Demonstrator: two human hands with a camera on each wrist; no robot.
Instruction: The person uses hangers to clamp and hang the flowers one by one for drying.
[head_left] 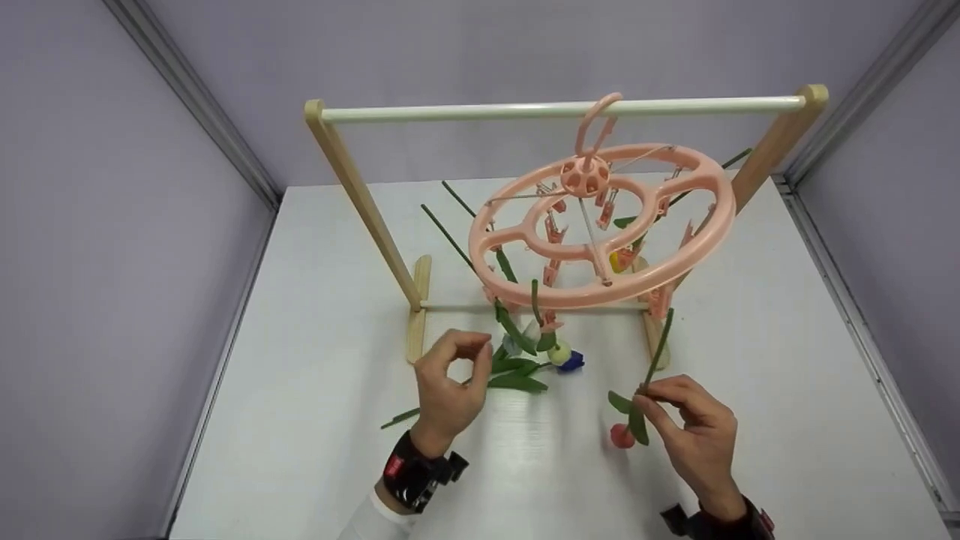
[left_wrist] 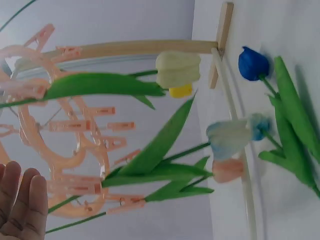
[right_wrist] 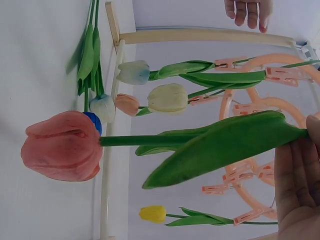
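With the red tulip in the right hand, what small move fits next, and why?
Probably raise the red tulip so its stem end meets a free clip on the pink ring hanger. The right hand pinches the stem head-down below the ring, where other tulips already hang from clips; the left hand hovers nearby, holding nothing.

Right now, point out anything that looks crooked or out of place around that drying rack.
The round pink clip hanger hangs tilted from the white rail, its near-left rim lower than the far-right. Tulips dangle head-down from its clips, while a blue tulip lies loose on the table. The right hand pinches a red tulip by its stem.
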